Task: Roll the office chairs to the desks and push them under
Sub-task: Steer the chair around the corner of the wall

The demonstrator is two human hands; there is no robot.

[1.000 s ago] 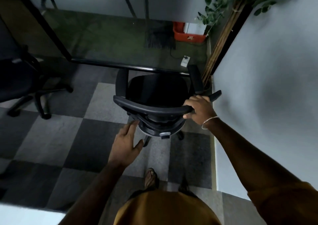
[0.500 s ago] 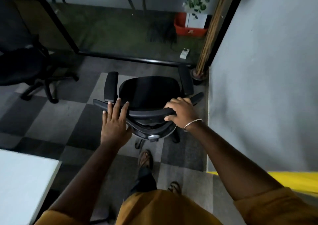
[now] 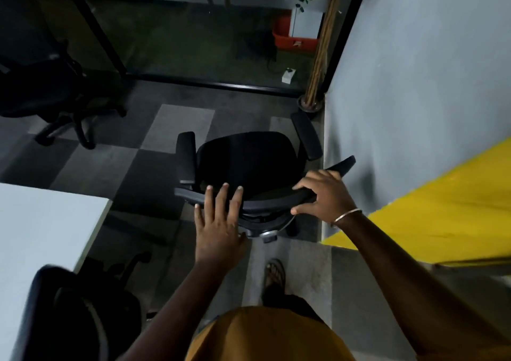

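A black office chair (image 3: 243,161) with two armrests stands on the checkered carpet in front of me, its backrest top toward me. My right hand (image 3: 323,194) grips the right end of the backrest's top edge, fingers curled over it. My left hand (image 3: 218,222) lies with straight, spread fingers against the left part of that edge. A white desk (image 3: 41,236) fills the lower left, and a second black chair (image 3: 80,313) sits at its near edge. A third black chair (image 3: 47,84) stands at the far left.
A grey wall (image 3: 414,98) with a yellow band (image 3: 442,208) runs close along the right. A black-framed glass partition (image 3: 210,84) crosses ahead, a bamboo pole in a pot (image 3: 312,100) at its right end. Behind the glass are an orange box (image 3: 293,40) and a plant.
The chair has come back away from the glass partition and turned a little. My left hand rose from below the backrest onto its top edge. The white desk and second chair came into view.
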